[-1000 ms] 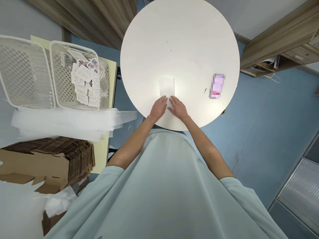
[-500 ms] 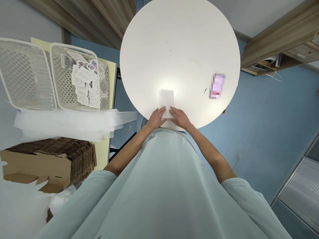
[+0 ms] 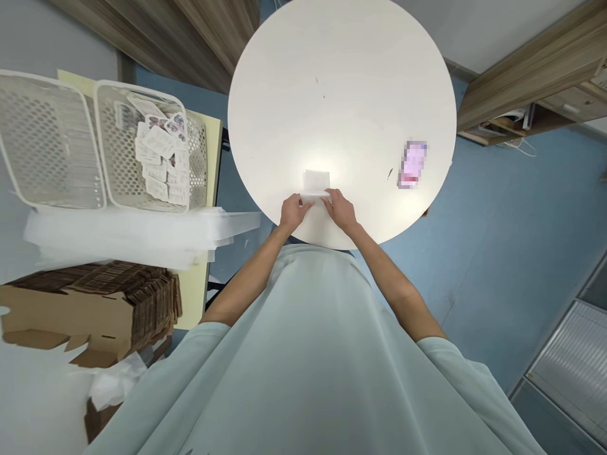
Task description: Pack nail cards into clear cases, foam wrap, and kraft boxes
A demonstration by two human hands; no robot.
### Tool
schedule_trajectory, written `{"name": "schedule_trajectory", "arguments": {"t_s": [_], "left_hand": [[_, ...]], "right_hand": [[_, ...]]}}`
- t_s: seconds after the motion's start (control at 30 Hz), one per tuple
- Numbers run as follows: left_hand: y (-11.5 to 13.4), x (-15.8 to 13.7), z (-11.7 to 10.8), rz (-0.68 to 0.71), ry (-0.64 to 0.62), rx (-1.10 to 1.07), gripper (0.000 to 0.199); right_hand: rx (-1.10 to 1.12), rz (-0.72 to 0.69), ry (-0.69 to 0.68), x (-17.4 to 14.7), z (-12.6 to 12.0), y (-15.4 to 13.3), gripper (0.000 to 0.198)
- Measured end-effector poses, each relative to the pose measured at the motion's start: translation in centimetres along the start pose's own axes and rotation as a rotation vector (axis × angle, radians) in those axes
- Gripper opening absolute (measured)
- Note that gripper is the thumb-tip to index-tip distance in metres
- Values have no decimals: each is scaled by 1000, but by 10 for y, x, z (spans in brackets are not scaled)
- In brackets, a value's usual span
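A thin white sheet lies on the round white table in front of me, its near part folded back over the far part. My left hand pinches the left end of the fold between thumb and fingers. At the right end, my right hand grips the same folded edge, thumb below and fingers above. Whether anything lies inside the fold cannot be made out.
The round table bears a blurred pink phone-like object at right. On a yellow side table at left stand a white basket of printed packets, another basket, white sheets and flattened cardboard boxes.
Both hands have moved away from my body, bringing the sheet's near edge up and over. The sheet now looks shorter, and the fingers have gone from lying flat to pinching.
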State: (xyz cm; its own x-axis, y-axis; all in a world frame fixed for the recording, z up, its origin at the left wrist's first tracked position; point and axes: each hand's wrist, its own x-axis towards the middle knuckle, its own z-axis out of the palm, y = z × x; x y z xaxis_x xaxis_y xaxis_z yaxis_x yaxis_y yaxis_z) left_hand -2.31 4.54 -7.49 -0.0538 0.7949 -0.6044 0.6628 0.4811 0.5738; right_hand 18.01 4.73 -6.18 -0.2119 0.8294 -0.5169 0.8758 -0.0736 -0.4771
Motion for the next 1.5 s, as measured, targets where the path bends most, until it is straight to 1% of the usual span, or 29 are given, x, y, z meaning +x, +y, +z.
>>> {"name": "schedule_trajectory", "arguments": {"t_s": [0.13, 0.23, 0.33, 0.43, 0.5, 0.57, 0.67, 0.73, 0.87, 1.0, 1.03, 1.1, 1.2, 1.27, 1.37, 1.5], "left_hand": [[12, 9, 8, -46, 77, 21, 30], [18, 14, 11, -83, 103, 36, 33], [21, 16, 14, -105, 124, 31, 30], [18, 13, 16, -106, 142, 1, 25], [14, 10, 17, -104, 169, -30, 21], [10, 5, 19, -127, 210, -71, 26], [5, -1, 21, -210, 266, -130, 40], [4, -4, 23, -244, 258, -155, 43], [6, -7, 25, -230, 207, -176, 44], [8, -8, 25, -209, 196, -188, 44], [8, -7, 24, -201, 188, -189, 44], [9, -6, 22, -180, 175, -187, 43], [5, -1, 12, -146, 170, -177, 43], [-3, 5, -1, -125, 177, -166, 43], [-24, 17, -34, -110, 210, -144, 44], [-57, 35, -86, -136, 236, -124, 45]], "right_hand": [[3, 81, 43, 20, -3, -3, 54], [3, 89, 77, 32, -5, -3, 50], [-13, -21, 123, 39, -5, -3, 43], [-32, -151, 105, 42, -4, -3, 41], [-34, -168, 86, 41, -2, -3, 39], [-24, -132, 84, 37, 1, -4, 31], [28, -25, 73, 24, 9, -7, 20], [89, 43, 73, 14, 17, -11, 17], [214, 130, 122, -3, 28, -18, 18], [258, 147, 276, -5, 30, -18, 7], [280, 153, 286, -4, 30, -19, 6], [326, 185, 260, -2, 30, -20, 4], [364, 246, 237, 3, 35, -32, 5], [383, 279, 241, 10, 41, -48, 10], [391, 282, 214, 29, 53, -84, 17], [355, 253, 163, 61, 68, -139, 17]]}}
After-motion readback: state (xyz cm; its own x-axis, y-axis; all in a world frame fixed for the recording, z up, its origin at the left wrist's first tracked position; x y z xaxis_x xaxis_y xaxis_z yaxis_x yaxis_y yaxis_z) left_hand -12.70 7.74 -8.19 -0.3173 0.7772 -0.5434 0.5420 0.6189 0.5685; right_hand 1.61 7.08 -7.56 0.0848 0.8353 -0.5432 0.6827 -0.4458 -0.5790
